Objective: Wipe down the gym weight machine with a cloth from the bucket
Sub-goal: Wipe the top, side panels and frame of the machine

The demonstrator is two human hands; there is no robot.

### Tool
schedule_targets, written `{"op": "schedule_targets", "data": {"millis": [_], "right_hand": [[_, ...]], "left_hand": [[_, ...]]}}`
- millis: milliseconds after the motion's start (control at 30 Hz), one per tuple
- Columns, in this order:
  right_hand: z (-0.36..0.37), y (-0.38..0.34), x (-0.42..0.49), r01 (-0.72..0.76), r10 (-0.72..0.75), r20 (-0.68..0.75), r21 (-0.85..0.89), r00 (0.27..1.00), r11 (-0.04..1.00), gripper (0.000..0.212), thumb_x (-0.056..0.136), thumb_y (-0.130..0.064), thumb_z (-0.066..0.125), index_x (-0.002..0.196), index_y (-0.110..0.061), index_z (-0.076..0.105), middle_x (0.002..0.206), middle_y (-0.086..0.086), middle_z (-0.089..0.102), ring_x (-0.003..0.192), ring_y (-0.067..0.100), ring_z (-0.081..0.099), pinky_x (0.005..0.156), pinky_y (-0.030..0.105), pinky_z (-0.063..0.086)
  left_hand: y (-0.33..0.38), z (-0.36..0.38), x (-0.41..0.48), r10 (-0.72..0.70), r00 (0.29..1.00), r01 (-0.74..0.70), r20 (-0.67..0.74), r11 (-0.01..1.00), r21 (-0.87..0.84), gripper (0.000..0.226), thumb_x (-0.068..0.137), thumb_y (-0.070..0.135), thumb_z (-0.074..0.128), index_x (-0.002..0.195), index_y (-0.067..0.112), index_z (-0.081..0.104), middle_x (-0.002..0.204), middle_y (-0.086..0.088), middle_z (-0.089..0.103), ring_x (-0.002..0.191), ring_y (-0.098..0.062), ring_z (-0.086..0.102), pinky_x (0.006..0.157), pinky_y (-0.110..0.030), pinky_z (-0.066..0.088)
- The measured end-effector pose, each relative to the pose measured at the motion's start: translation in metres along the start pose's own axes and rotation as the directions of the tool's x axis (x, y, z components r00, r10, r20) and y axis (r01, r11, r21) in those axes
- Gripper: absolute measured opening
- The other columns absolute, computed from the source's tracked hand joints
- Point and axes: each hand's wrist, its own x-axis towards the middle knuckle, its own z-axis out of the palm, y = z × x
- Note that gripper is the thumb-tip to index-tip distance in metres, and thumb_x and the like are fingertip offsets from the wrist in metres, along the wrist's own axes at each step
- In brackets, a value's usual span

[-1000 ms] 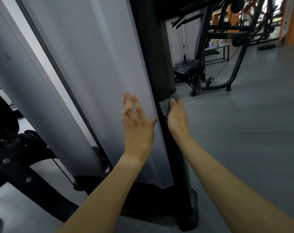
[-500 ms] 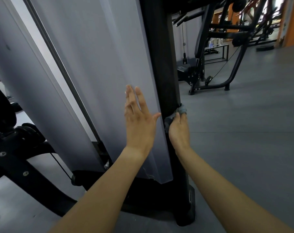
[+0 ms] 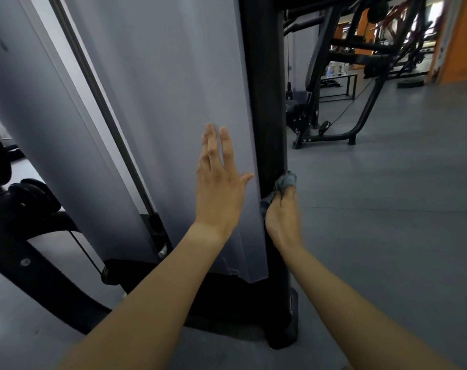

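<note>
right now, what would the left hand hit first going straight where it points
Likely nothing: the left hand points up along the grey panel, whose face looks bare to the picture's top.

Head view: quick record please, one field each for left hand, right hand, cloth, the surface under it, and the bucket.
left hand: fingers straight, laid flat against the grey panel
right hand: grips the cloth, pressing it to the black post
cloth: grey, bunched, at the post's right edge
surface: black post, upright, beside the grey panel
bucket: not in view
</note>
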Motion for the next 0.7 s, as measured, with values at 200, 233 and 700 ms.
{"op": "schedule_targets", "data": {"millis": [200,233,700], "right_hand": [[-0.001,-0.027,0.015,0.220,-0.220,-0.025,-0.003,0.975,0.976,0.040,0.111,-0.026,0.040,0.150,-0.016,0.041,0.151,0.002,0.048,0.133,0.010,0.049,0.106,0.017,0.041],[-0.001,-0.017,0.011,0.253,-0.254,-0.012,-0.041,0.967,0.967,0.045,0.111,-0.026,0.040,0.155,-0.017,0.036,0.157,0.002,0.042,0.136,0.007,0.045,0.104,0.007,0.035],[0.025,0.097,-0.035,0.293,-0.290,-0.169,-0.012,0.942,0.956,0.041,0.108,-0.026,0.047,0.149,-0.026,0.045,0.156,-0.004,0.044,0.143,0.010,0.042,0.117,0.025,0.036]], "left_hand": [[-0.006,0.007,-0.011,-0.016,1.000,0.015,-0.022,0.998,-0.066,0.096,0.100,0.042,0.065,0.165,0.007,0.003,0.171,-0.017,-0.002,0.159,-0.032,0.006,0.124,-0.051,0.029],[-0.009,0.012,-0.018,-0.021,0.999,0.019,-0.032,0.997,-0.073,0.091,0.102,0.042,0.061,0.165,0.007,0.005,0.172,-0.016,0.001,0.159,-0.032,0.007,0.124,-0.049,0.029],[-0.026,0.115,-0.167,-0.330,0.939,0.259,-0.099,0.865,-0.431,0.051,0.109,0.030,0.054,0.155,0.012,0.042,0.160,-0.010,0.032,0.150,-0.027,0.030,0.117,-0.052,0.038]]}}
